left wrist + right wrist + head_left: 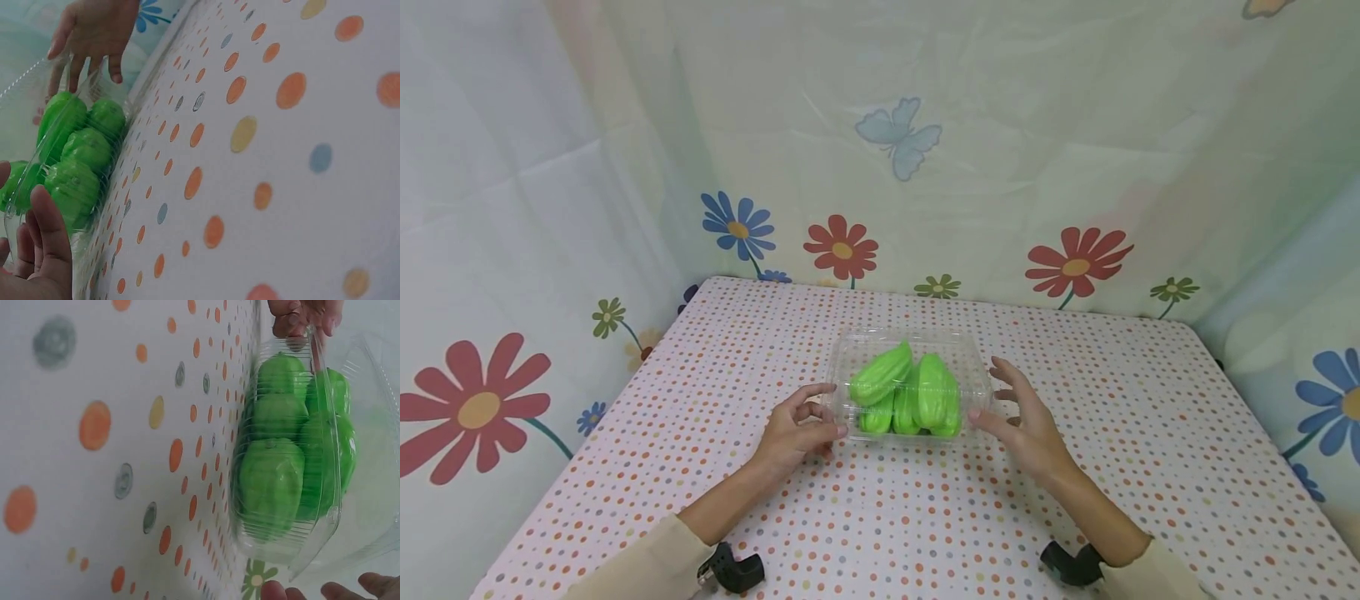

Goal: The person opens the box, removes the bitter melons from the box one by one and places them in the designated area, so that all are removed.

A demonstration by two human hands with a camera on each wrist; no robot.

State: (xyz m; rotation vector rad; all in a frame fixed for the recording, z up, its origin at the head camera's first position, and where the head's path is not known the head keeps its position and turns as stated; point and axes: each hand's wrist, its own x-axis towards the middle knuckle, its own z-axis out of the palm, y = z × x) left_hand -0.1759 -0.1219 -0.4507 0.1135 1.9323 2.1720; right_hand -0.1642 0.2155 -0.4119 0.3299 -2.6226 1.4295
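A clear plastic clamshell box (917, 333) stands on the table and holds several bright green, ridged fruits (880, 375). Its lid (375, 506) tilts up away from the base in the right wrist view. At the box's left side is my left hand (795, 429), its thumb and forefinger at the edge and the other fingers bent loosely. My right hand (1033, 429) lies along the right side with fingers spread, the thumb close to the front right corner. Whether each fingertip touches the clear plastic is hard to tell.
A white cloth with coloured dots covers the table (760, 358). Around it hangs a curtain (970, 192) printed with flowers and a butterfly. Black wrist devices (735, 569) sit at both sleeves.
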